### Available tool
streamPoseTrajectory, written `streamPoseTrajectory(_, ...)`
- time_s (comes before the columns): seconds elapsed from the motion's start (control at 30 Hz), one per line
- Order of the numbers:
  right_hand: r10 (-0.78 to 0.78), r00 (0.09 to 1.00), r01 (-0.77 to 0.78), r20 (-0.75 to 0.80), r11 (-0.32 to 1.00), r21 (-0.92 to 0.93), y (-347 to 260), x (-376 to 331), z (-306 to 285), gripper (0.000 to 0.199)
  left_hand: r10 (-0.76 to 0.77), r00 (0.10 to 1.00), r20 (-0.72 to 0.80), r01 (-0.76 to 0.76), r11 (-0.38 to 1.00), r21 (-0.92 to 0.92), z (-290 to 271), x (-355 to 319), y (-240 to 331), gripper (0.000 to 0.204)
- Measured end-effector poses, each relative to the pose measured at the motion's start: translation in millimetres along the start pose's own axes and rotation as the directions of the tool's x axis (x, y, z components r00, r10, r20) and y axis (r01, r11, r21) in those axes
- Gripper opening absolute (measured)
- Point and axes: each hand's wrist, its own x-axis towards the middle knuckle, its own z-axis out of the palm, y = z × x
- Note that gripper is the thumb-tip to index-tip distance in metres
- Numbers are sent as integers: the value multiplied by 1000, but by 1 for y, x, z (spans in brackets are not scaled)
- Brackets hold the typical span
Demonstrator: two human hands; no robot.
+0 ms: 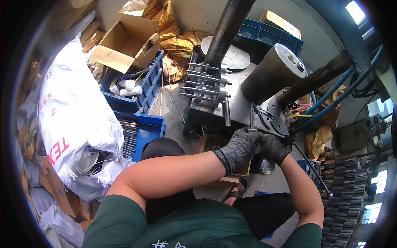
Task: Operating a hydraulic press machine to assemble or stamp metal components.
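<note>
Gripping an upright metal rod (252, 118) at its lower end, the left hand (242, 145) in a grey knit glove sits just past centre of the head view, toward 3 o'clock. Its fingers (248, 138) are clenched round the rod's base. The right hand (273, 148), in a darker glove, presses against it from the 3 o'clock side. Its fingers curl in toward the same spot, but whether they clasp the rod or only brace the other hand I cannot tell.

The rod stands nearly vertical, its top free, just beside a round metal flange plate (276, 115) on the dark machine bench (240, 103). A large grey cylinder (273, 72) lies tilted at 1 o'clock from the hands. A cluster of steel pins in a fixture (204, 84) stands at 11 o'clock, under a thick black column (227, 29).

By my judgement the step in hand is seating or turning the rod at the edge of the bench. The next move would call for keeping the rod plumb while both hands work its base, and for staying off the coloured wires (304, 108) beside the flange.

Further out, blue crates (142, 99) with white tubes lie at 10 o'clock. A white woven sack (74, 111) is at 9 o'clock and an open cardboard box (126, 41) at 11 o'clock. Stacked dark plates (343, 194) fill 4 o'clock.
</note>
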Motion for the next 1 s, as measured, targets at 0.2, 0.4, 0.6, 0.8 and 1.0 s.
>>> streamPoseTrajectory(0.2,-66,847,-81,-527,965,-250,-34,-2,-43,64,-279,960,-29,219,811,-543,5,10,-1,28)
streamPoseTrajectory(0.4,97,927,-149,-363,982,-116,-23,10,-51,56,336,941,49,-302,762,573,-5,11,-23,34)
streamPoseTrajectory(0.6,228,947,-120,-227,905,407,10,-20,-115,31,190,981,39,-193,972,131,-10,33,-50,27)
streamPoseTrajectory(0.8,204,674,186,-710,883,430,4,-53,-196,19,341,940,12,-338,929,153,-10,32,-49,25)
streamPoseTrajectory(1.0,72,206,53,-976,995,85,16,-18,-237,13,-137,986,-96,81,895,-439,8,3,-3,30)
